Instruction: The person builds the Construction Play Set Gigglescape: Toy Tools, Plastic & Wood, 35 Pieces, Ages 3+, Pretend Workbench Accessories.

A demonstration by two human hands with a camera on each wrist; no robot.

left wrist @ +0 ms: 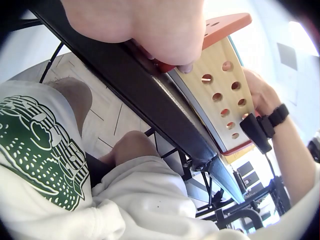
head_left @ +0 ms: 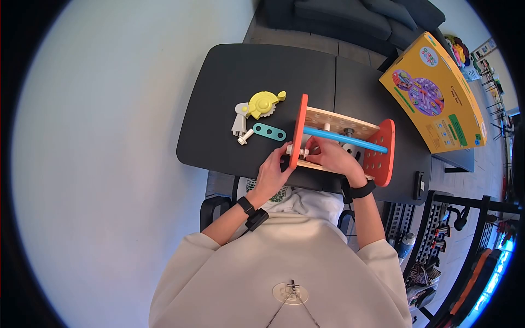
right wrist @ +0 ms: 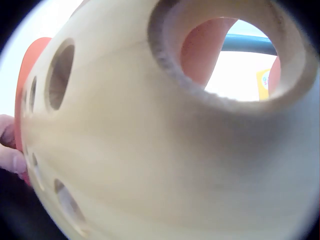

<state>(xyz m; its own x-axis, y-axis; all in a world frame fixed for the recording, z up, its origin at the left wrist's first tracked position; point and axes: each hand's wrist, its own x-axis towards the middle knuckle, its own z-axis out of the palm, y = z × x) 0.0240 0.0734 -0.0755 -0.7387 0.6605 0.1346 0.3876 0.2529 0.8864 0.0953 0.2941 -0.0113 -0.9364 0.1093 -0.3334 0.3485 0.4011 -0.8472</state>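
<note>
With the left hand [head_left: 272,174], grips the red end [head_left: 300,123] of the box [head_left: 320,116], at the near edge of the dark table [head_left: 240,65], with fingers drawn in narrow. With the right hand [head_left: 336,158], reaches into the box on the near side of the blue rod [head_left: 345,140], pinching a pale bolt [head_left: 304,154] against the red end's inner face. Cannot tell about contact between left fingertips and bolt. To the left: yellow saw [head_left: 264,103] touching grey claw [head_left: 239,117], teal strip [head_left: 269,132], second bolt [head_left: 245,137] at its tip. To the right: carton [head_left: 445,71].
</note>
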